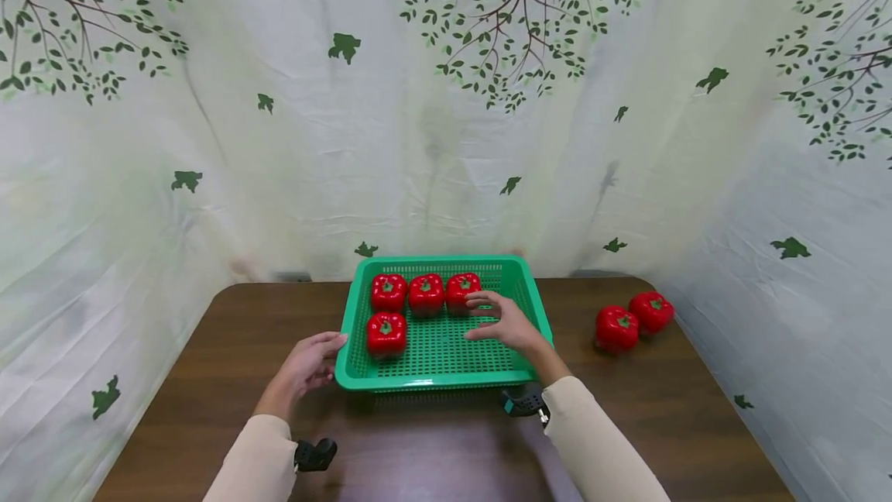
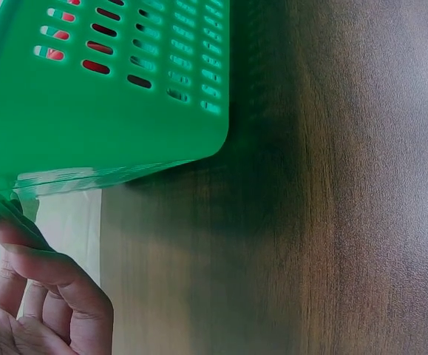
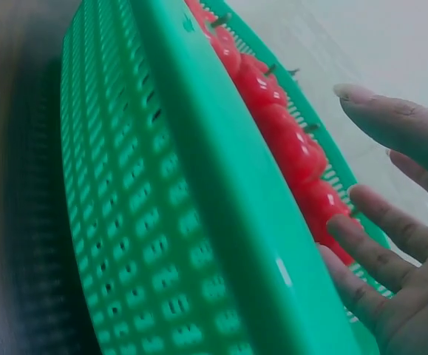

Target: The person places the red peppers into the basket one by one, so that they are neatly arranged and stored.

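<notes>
A green plastic basket (image 1: 446,380) with slotted walls stands on the table, holding several red bell peppers. Three of them, the left (image 1: 388,293), middle (image 1: 425,297) and right (image 1: 460,289), form a back row; one more pepper (image 1: 386,335) sits in front at the left. My left hand (image 1: 310,366) pinches the basket's left rim, fingertips at the rim in the left wrist view too. Over the basket's right half hovers my right hand (image 1: 507,324), fingers spread and holding nothing, its fingertips overlapping the right pepper in the head view.
Two more red bell peppers, a nearer one (image 1: 616,329) and a farther one (image 1: 652,312), lie on the brown wooden table (image 1: 432,448) right of the basket. A pale curtain (image 1: 432,138) printed with leaves hangs behind the table and along its sides.
</notes>
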A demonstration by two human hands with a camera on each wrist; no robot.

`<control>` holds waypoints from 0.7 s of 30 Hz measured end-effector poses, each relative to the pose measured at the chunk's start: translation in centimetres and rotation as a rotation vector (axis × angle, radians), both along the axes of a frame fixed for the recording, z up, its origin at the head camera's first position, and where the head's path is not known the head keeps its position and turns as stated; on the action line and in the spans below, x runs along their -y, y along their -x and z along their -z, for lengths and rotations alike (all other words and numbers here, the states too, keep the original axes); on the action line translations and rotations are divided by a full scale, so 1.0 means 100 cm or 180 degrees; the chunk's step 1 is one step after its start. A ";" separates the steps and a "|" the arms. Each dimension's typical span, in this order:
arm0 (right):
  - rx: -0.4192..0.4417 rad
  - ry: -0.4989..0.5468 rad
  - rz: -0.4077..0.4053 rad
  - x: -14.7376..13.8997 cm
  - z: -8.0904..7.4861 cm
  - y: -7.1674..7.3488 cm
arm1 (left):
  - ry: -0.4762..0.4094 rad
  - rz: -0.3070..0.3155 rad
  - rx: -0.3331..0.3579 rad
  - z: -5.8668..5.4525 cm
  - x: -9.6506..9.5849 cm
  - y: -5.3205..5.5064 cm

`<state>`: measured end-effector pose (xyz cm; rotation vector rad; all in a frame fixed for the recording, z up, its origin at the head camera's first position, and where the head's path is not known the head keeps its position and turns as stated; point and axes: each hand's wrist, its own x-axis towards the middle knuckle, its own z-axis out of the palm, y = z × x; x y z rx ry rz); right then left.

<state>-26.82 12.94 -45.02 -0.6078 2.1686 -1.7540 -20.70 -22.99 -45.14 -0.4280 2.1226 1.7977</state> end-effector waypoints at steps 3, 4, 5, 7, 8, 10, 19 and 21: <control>-0.0017 0.0065 0.0023 -0.007 0.000 -0.002 | -0.0034 0.0021 -0.0012 0.000 0.001 0.000; -0.0015 0.0075 0.0033 -0.009 0.000 -0.003 | -0.0041 0.0023 -0.0014 0.000 0.001 0.000; -0.0007 0.0095 0.0040 -0.011 0.000 -0.004 | -0.0040 0.0018 -0.0005 0.000 0.001 0.000; 0.0010 0.0123 0.0066 -0.017 -0.001 -0.006 | -0.0041 0.0020 0.0005 0.000 0.000 0.000; 0.0032 0.0135 0.0082 -0.019 -0.002 -0.007 | -0.0034 0.0026 0.0015 0.000 0.000 0.000; 0.0065 0.0133 0.0119 -0.025 -0.003 -0.010 | -0.0023 0.0022 0.0028 0.001 -0.001 0.000; -0.0106 0.0039 0.0264 -0.053 -0.010 -0.016 | -0.0020 0.0051 0.0046 0.001 -0.001 0.001; -0.0144 0.0040 0.0285 -0.059 -0.011 -0.016 | -0.0012 0.0066 0.0036 0.000 0.000 0.001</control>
